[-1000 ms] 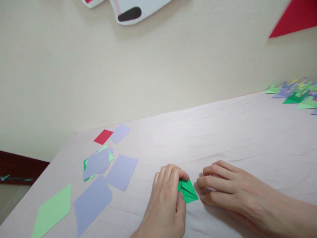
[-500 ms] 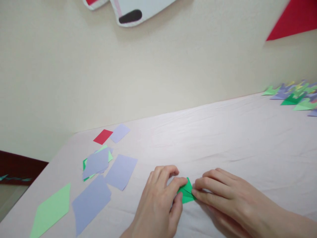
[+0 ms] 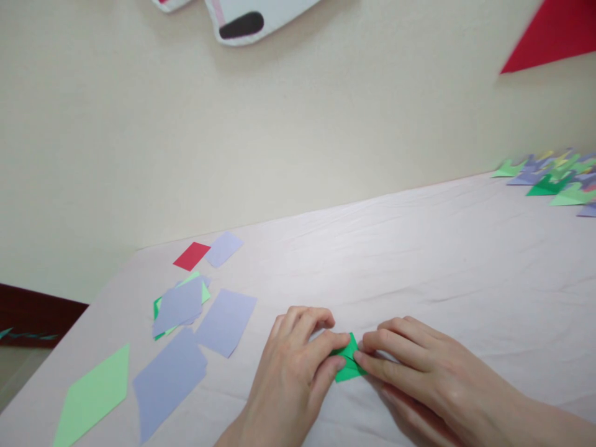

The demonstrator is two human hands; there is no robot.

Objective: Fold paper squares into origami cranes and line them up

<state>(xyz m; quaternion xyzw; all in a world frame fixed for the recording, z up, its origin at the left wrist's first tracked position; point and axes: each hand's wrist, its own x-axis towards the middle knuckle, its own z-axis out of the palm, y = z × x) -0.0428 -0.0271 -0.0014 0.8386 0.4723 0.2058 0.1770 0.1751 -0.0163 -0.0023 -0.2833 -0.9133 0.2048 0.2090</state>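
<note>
A small piece of folded green paper (image 3: 347, 370) lies on the cloth-covered table between my hands, with a crease running across it. My left hand (image 3: 298, 366) comes in from the left, its index fingertip and thumb on the paper's left part, the other fingers curled. From the right, my right hand (image 3: 414, 366) presses its fingertips on the paper's right corner; its thumb is tucked underneath and mostly hidden. Both hands cover parts of the paper's edges.
Purple sheets (image 3: 170, 385), a light green sheet (image 3: 95, 394), a mixed stack (image 3: 179, 307) and a red sheet (image 3: 192, 256) lie at the left. Folded paper shapes (image 3: 552, 184) crowd the far right against the wall (image 3: 298, 124). The table (image 3: 372, 248) has a pale, wrinkled cloth.
My left thumb has moved up onto the green paper, closer to the index finger. The right fingertips have shifted slightly left over the paper. The view has moved a little.
</note>
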